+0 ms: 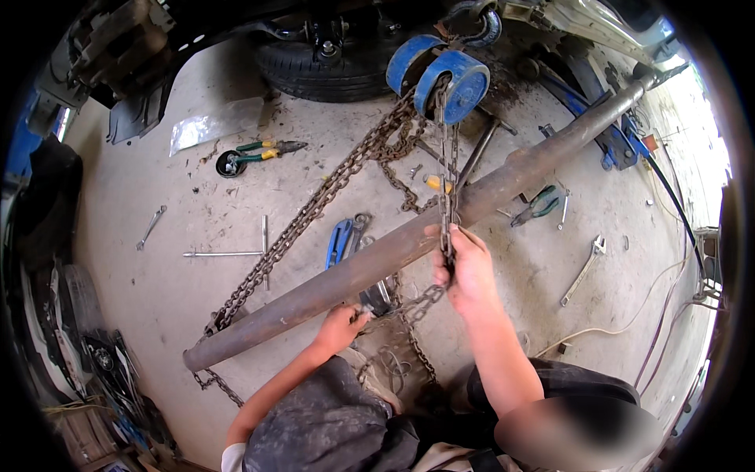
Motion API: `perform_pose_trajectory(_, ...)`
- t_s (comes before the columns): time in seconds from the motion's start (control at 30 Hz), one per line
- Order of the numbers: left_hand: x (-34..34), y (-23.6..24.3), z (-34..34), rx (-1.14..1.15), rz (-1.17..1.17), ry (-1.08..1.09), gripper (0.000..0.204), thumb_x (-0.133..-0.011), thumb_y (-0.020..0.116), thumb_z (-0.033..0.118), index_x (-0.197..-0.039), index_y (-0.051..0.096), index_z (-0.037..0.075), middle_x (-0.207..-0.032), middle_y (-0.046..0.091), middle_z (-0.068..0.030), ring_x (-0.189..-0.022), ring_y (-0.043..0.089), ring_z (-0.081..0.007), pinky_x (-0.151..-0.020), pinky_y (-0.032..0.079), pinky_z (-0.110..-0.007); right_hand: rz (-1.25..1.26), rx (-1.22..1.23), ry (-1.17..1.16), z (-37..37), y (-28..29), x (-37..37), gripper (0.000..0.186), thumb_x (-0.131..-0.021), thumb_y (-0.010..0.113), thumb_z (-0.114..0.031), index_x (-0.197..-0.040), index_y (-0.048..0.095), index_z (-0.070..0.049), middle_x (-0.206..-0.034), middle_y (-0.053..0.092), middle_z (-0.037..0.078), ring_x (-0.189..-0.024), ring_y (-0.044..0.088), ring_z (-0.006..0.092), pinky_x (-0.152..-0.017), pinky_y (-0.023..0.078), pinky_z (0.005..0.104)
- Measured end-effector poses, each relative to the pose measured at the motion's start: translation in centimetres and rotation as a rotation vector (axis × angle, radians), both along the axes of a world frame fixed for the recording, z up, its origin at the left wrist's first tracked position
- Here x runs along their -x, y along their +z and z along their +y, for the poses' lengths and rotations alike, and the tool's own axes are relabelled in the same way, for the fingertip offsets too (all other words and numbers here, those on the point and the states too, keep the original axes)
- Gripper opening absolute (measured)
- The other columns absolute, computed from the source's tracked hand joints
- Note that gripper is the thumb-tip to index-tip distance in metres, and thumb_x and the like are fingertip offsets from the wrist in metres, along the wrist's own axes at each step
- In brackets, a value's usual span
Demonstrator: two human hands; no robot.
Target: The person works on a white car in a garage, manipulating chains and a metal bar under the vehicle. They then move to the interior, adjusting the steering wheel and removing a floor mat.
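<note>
A blue chain hoist (pixel 452 85) lies at the far centre, with its steel hook (pixel 481 30) behind it. From it several lengths of rusty chain (pixel 314 206) run down to the left, toward the near end of a long rusty steel pipe (pixel 370 267). My right hand (pixel 469 275) is closed round hanging strands of the chain, just in front of the pipe. Lower and to the left, beside the pipe's near side, my left hand (pixel 340 327) is closed on a slack stretch of the chain leading from my right hand. Its fingertips are slightly blurred.
Left of the chain lie green-handled pliers (pixel 271 149), a cross wrench (pixel 236 253) and a spanner (pixel 151 228). To the right are more pliers (pixel 536 208) and an adjustable wrench (pixel 584 271). A tyre (pixel 330 72) stands at the back. Another blue metal part (pixel 340 242) sits beyond the pipe.
</note>
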State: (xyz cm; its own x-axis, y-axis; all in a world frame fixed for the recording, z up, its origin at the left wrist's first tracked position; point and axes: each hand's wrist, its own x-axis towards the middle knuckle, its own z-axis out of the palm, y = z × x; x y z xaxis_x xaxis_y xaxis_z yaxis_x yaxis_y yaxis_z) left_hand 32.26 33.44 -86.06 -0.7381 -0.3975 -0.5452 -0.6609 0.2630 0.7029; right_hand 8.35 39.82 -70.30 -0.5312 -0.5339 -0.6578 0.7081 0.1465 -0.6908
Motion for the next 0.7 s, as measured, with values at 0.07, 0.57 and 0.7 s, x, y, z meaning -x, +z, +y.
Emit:
perform_pose_trajectory(0.07, -1.6, 0.1, 2.0, 0.217, 0.241, 0.052, 0.025, -0.084, 0.062, 0.024, -0.084, 0.063, -0.001, -0.089, 0.062, -0.0170, -0.085, 0.058, -0.0324, -0.080, 0.043, -0.039, 0.037, -0.013, 0.130, 0.5, -0.7, 1.6, 0.034, -0.097, 0.038, -0.025, -0.096, 0.059, 0.001, -0.057, 0.048, 0.002, -0.041, 0.038, 0.0101, -0.039, 0.031, 0.0245)
perform_pose_trajectory(0.57, -21.0, 8.6, 14.6, 0.418, -0.113, 0.984, 0.023, -0.086, 0.060, 0.023, -0.094, 0.062, 0.002, -0.088, 0.064, -0.0132, -0.083, 0.060, -0.0319, -0.070, 0.049, -0.039, 0.077, 0.108, 0.192, -4.0, -5.5, -1.5, 0.031, -0.098, 0.040, -0.030, -0.105, 0.054, -0.003, -0.075, 0.053, 0.003, -0.065, 0.052, 0.0158, -0.060, 0.044, 0.0291)
perform_pose_trajectory(0.7, -30.5, 9.8, 16.2, 0.464, -0.443, 1.328, 0.028, -0.089, 0.056, 0.024, -0.090, 0.063, -0.004, -0.082, 0.066, -0.0200, -0.069, 0.064, -0.0308, -0.066, 0.049, -0.039, 0.046, 0.148, 0.252, -4.6, -6.1, -0.5, 0.031, -0.098, 0.040, -0.030, -0.109, 0.052, -0.004, -0.083, 0.054, 0.004, -0.073, 0.053, 0.0158, -0.066, 0.044, 0.0293)
